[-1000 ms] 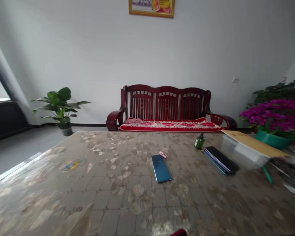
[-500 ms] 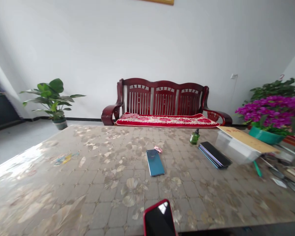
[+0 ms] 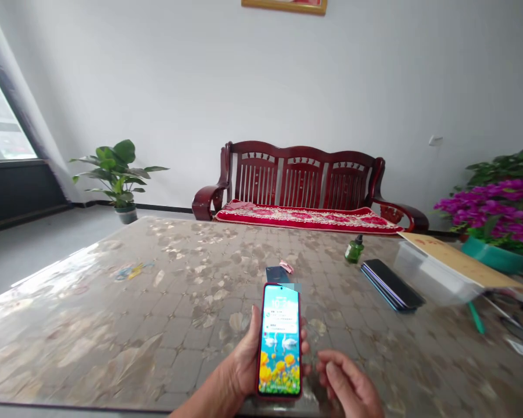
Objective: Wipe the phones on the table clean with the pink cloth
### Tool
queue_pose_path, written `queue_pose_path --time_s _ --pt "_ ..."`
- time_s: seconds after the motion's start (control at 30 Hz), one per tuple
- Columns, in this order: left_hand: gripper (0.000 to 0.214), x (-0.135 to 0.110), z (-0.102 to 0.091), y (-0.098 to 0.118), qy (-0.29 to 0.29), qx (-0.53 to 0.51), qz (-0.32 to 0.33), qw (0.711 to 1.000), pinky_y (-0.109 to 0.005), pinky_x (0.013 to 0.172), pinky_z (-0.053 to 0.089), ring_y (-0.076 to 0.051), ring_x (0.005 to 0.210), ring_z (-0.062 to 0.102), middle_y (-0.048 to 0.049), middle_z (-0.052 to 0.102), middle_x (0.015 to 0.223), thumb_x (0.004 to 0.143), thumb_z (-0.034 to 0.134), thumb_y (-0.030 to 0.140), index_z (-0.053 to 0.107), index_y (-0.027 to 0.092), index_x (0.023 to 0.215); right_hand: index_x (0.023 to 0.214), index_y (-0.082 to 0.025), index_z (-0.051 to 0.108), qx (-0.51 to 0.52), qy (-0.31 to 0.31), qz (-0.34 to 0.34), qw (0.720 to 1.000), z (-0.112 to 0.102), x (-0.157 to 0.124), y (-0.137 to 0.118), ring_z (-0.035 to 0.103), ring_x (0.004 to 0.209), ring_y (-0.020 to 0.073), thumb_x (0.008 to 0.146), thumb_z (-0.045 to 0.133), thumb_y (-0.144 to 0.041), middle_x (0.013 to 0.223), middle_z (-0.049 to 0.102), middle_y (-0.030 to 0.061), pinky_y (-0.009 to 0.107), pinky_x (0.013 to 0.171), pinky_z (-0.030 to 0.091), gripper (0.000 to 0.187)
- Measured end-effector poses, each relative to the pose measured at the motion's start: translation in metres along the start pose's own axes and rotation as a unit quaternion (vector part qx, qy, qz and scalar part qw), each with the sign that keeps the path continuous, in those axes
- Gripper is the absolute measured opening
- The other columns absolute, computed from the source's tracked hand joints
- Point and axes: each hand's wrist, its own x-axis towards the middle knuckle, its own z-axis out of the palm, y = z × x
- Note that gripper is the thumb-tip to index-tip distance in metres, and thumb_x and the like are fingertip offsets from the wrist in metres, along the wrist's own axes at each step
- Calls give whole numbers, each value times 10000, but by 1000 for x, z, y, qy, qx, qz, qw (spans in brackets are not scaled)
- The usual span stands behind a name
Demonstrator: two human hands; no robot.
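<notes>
Held upright in my left hand [image 3: 246,361] is a smartphone [image 3: 280,342] in a red case. Its screen is lit, with a clock, notifications, swans and yellow flowers. The thumb lies along the left edge and fingertips wrap round the right edge. Just right of the phone, my right hand [image 3: 349,383] is apart from it, its fingers curled in and no object visible in them. Behind the held phone, a blue phone [image 3: 277,273] lies on the table [image 3: 192,348], mostly hidden. A small pink item [image 3: 286,267] lies by its top end.
To the right are a stack of phones [image 3: 392,285], a green bottle [image 3: 354,250] and a clear plastic box [image 3: 431,273] under a tan board [image 3: 459,258]. Purple flowers [image 3: 499,209] stand beyond. A wooden bench [image 3: 305,180] and a potted plant [image 3: 122,168] are behind the table.
The red-cased phone has come further up into view, and its dark screen is now lit. Both my hands have appeared. The view has shifted slightly left.
</notes>
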Motion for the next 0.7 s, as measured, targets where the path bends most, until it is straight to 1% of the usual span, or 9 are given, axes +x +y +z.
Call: queue_pose_path --time_s 0.1,0.17,0.2,0.27,0.37,0.5,0.57,0.63,0.7 --pt "901 2 -6 0 16 -16 1 1000 -435 957 406 -265 993 628 -147 681 1097 731 534 813 601 53 1212 1011 -226 726 -36 8 -141 989 11 12 5 661 924 242 844 612 -533 1061 692 94 304 735 558 368" --pt "910 2 -9 1 24 -24 -2 999 -430 941 410 -264 972 635 -147 684 1079 754 486 825 597 45 1210 1084 -252 704 -78 3 -238 968 15 14 10 586 1139 276 881 576 -497 1245 612 100 343 852 547 343" --pt "910 2 -10 2 27 -28 -2 999 -426 936 411 -260 959 638 -144 685 1072 764 464 828 597 44 1207 1121 -263 690 -103 -1 -270 957 17 13 11 547 1196 282 900 551 -491 1310 565 99 359 886 537 346" --pt "908 3 -11 2 31 -33 -2 999 -411 927 412 -251 946 639 -140 686 1066 780 422 836 601 50 1199 1166 -282 668 -153 -15 -307 939 20 10 13 518 1229 284 930 494 -502 1407 470 91 385 909 530 367" --pt "912 5 -10 2 31 -24 3 999 -373 887 422 -250 952 635 -147 681 1071 793 383 841 610 49 1185 1146 -309 681 -207 -34 -359 909 25 4 10 496 1247 305 944 422 -545 1504 341 59 439 938 512 404" --pt "911 7 -8 0 35 -1 3 999 -364 874 419 -251 908 645 -172 692 1037 808 362 835 625 40 1167 1070 -343 716 -260 -73 -445 854 27 5 5 400 1334 347 944 377 -578 1562 243 12 514 1013 442 431" --pt "931 6 -9 -1 33 11 -7 999 -365 873 417 -254 885 652 -178 700 1008 796 357 847 623 40 1178 1047 -351 723 -283 -86 -468 833 27 7 2 358 1361 358 940 373 -591 1577 207 -2 540 1032 410 438" --pt "949 6 -11 -2 35 18 -11 999 -369 883 412 -261 891 656 -178 704 999 779 355 860 618 47 1191 1023 -350 730 -299 -92 -472 824 29 8 1 328 1376 362 942 371 -589 1584 191 -8 549 1040 392 440" --pt "965 5 -14 -2 42 24 -14 999 -378 908 402 -266 903 657 -176 705 1007 756 354 873 620 56 1195 1014 -351 733 -311 -86 -462 826 32 6 -1 309 1386 358 949 362 -576 1583 199 -18 547 1051 376 439"
